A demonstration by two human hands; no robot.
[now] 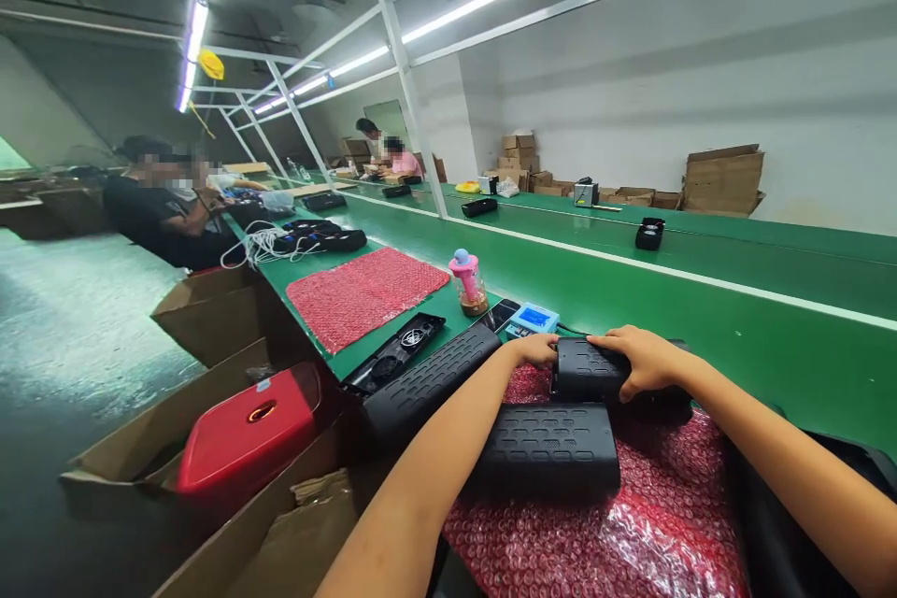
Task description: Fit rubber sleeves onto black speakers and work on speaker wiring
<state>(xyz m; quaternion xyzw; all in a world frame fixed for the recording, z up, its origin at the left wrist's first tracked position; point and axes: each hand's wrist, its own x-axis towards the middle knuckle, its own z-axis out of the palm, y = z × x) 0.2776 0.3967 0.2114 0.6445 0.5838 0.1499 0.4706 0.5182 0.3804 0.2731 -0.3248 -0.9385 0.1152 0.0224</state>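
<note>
Both hands are on a black speaker housing [589, 369] with a patterned surface, above red bubble wrap [673, 523]. My left hand [538, 349] grips its left end, the fingertips partly hidden. Over its top and near side, my right hand [645, 360] is closed, thumb toward me. A second black housing [550, 444] lies nearer on the bubble wrap, partly behind my left forearm. Left of that forearm is another long black housing [441, 374]. Beside it rests a black panel [396, 353] with round speaker parts. A blue device with a screen [533, 320] stands just beyond my left hand.
A bottle with a pink top [468, 285] and a flat red bubble-wrap sheet [368, 294] are on the green bench. White cables [263, 243] lie farther left. A red stool [252, 425] and cardboard boxes [210, 308] stand below. A co-worker [158, 206] sits at the far left.
</note>
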